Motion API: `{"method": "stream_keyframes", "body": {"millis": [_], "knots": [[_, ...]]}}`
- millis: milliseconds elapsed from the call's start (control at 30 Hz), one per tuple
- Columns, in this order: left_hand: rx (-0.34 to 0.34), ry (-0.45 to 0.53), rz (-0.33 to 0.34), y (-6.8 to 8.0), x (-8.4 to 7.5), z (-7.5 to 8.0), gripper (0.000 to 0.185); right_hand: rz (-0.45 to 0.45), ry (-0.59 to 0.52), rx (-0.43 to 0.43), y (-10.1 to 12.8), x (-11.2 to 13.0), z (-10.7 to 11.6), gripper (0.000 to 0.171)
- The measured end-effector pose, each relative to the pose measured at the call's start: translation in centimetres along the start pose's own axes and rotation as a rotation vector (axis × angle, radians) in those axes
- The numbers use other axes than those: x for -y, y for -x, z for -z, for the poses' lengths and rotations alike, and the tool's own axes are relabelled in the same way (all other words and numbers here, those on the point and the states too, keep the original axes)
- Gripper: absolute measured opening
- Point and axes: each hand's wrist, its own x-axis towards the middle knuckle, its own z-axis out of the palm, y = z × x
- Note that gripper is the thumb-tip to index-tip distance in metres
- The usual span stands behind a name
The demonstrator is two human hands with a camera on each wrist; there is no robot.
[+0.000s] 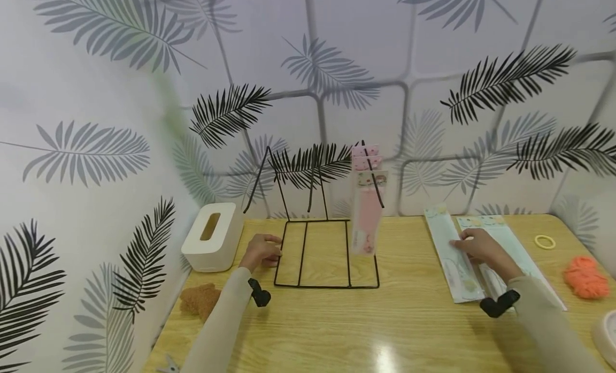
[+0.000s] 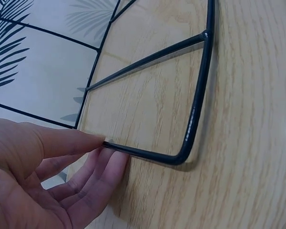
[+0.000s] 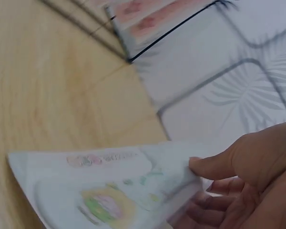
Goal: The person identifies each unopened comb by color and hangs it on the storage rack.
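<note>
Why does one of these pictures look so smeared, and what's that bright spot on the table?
The right wrist view is motion-blurred: the pale green packet under the right hand looks soft. The left wrist view is sharp, with the black wire rack casting a thin shadow by the left hand. The head view bends edges fisheye-style; lamp glare whitens the table.

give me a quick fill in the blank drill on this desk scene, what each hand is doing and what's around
1. The left hand pinches the base bar of the black wire ____.
2. The right hand takes hold of a pale ____ packet lying on the table.
3. The packets hanging on the wire rack are mostly ____ in colour.
4. The white box with a slot in its top sits to the ____ of the rack.

Missing words: rack; blue; pink; left
</note>
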Motion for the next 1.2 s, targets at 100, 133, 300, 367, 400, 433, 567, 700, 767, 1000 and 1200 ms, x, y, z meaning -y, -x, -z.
{"method": "stream_keyframes", "body": {"millis": [100, 133, 300, 367, 400, 433, 567, 700, 767, 1000, 1200], "knots": [[0.014, 0.003, -0.005, 0.1, -0.1, 0.0, 0.044, 0.015, -0.153, 0.001, 0.5, 1.0, 1.1, 0.031], [0.015, 0.002, -0.008, 0.1, -0.1, 0.0, 0.044, 0.026, -0.185, -0.008, 0.7, 1.4, 1.4, 0.033], [0.02, -0.005, -0.029, 0.4, -0.3, 0.0, 0.047, 0.129, -0.231, -0.101, 1.7, 3.5, 2.9, 0.043], [0.023, 0.004, -0.034, 0.4, -0.3, 0.0, 0.049, 0.174, -0.238, -0.147, 2.0, 4.2, 3.2, 0.042], [0.022, 0.011, -0.035, 0.4, -0.3, -0.1, 0.05, 0.202, -0.26, -0.17, 2.2, 4.5, 3.3, 0.039], [0.024, 0.018, -0.035, 0.4, -0.3, -0.1, 0.051, 0.231, -0.287, -0.19, 2.4, 4.8, 3.4, 0.033], [0.018, 0.043, -0.014, 0.3, -0.2, -0.2, 0.054, 0.361, -0.481, -0.207, 3.5, 6.1, 3.7, 0.01], [0.008, 0.033, -0.011, 0.3, -0.1, -0.3, 0.052, 0.475, -0.541, -0.21, 4.6, 7.5, 3.7, 0.016], [0.005, 0.031, -0.01, 0.3, -0.1, -0.4, 0.05, 0.512, -0.528, -0.219, 5.2, 8.1, 3.7, 0.02], [0.0, 0.024, -0.009, 0.0, 0.0, -0.4, 0.046, 0.735, -0.62, -0.036, 6.9, 10.4, 3.1, 0.037], [-0.014, 0.007, 0.007, 0.0, -0.2, -0.5, 0.043, 0.853, -0.547, 0.13, 8.1, 12.2, 1.4, 0.044]]}}
